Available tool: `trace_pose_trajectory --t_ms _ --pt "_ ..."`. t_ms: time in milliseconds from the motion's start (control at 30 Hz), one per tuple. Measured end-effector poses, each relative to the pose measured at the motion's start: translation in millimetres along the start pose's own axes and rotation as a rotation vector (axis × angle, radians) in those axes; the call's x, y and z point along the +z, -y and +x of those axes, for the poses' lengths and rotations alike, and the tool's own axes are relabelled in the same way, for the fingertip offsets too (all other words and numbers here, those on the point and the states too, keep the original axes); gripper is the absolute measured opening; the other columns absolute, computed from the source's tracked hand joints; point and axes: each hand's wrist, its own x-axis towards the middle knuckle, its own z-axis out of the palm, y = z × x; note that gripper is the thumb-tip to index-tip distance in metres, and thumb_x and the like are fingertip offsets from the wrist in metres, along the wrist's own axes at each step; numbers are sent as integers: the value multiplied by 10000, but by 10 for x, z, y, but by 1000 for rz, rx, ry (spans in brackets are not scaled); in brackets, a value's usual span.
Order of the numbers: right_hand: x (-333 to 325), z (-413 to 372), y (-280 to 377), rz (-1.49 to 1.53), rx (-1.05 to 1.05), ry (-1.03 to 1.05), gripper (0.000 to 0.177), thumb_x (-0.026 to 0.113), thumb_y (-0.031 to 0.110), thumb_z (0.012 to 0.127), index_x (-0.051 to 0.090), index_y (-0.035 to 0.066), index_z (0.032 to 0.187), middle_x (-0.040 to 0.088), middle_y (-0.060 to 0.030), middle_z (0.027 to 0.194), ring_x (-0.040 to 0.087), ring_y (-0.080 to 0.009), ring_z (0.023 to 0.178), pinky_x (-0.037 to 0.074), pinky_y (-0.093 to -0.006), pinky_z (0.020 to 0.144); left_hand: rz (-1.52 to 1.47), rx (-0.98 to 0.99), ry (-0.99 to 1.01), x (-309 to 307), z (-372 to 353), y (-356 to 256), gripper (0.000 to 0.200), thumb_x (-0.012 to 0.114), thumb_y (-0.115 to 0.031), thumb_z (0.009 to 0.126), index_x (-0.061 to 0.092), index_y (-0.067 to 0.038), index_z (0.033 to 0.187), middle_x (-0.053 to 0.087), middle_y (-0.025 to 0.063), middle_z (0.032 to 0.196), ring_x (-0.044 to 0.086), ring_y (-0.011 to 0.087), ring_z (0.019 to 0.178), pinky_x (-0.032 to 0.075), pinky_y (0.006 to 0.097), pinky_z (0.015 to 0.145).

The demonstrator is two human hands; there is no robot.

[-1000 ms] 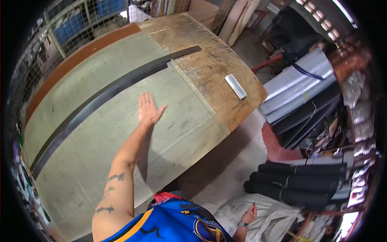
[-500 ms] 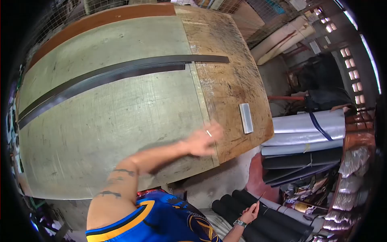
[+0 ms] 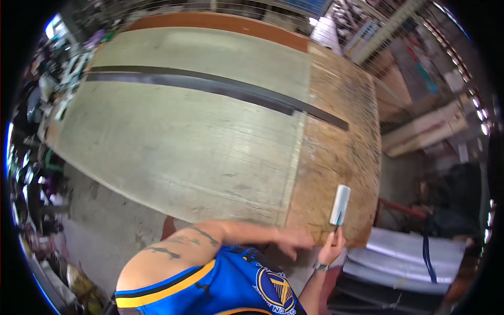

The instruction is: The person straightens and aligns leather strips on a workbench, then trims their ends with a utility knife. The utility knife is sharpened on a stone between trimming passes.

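Observation:
My right hand (image 3: 332,248), with a watch on its wrist, pinches a thin, dark, knife-like blade (image 3: 337,222) at the table's near right corner. The blade's tip overlaps a pale grey rectangular block (image 3: 342,199), which looks like a sharpening stone lying on the bare wood. Just left of it, my left hand (image 3: 295,242) hovers by the table's near edge, its fingers smeared by motion. Two long dark strips (image 3: 210,86) lie across the table, far from both hands.
A greenish sheet (image 3: 189,131) covers most of the big table, whose scratched wooden end (image 3: 349,152) is at the right. Silvery rolls (image 3: 404,257) are stacked beyond that corner. Wire mesh and shelving stand behind the table; concrete floor (image 3: 105,210) shows at left.
My right hand has come up with the blade from beside the table to the block. My left hand has drawn back toward the near edge. The view has turned and shifted.

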Motion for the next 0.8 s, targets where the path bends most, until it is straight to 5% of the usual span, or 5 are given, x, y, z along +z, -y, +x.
trace_pose_trajectory --t_ms 67,267,433,533,800 --pt "523 561 -315 42 -163 17 429 689 98 1010 647 29 1431 613 -71 1109 593 -160 916 495 -309 810 204 217 -250 276 93 -208 817 810 -415 830 510 -43 1493 460 182 1593 367 402 1519 265 576 1264" --pt "1760 1248 -353 -212 -410 53 451 689 229 994 651 68 1414 640 -194 1109 639 -363 1044 520 -473 899 658 -898 -696 -409 -1746 -123 791 668 -542 951 444 -143 1597 360 161 1689 250 403 1593 194 576 1293" --pt "2198 1318 -390 -229 -272 75 447 639 289 1020 654 65 1406 645 -223 1127 623 -411 1043 499 -516 928 542 -2013 -1313 25 -4055 -1441 858 674 -582 900 433 -147 1599 375 145 1680 257 439 1574 249 598 1254" --pt "2112 1411 -313 -184 -89 87 451 651 318 1035 657 57 1402 676 -184 1033 660 -359 969 528 -474 896 107 -2925 -1392 727 -5627 -1815 928 324 -778 1009 333 -115 1659 164 311 1724 115 462 1613 119 620 1277" --pt "1288 891 -20 358 306 285 340 556 389 1114 702 115 1253 492 62 708 395 -39 475 315 -246 402 533 -2291 -1284 -1040 -7484 -1314 884 401 -706 1030 296 -107 1671 193 216 1749 113 404 1629 117 568 1301"
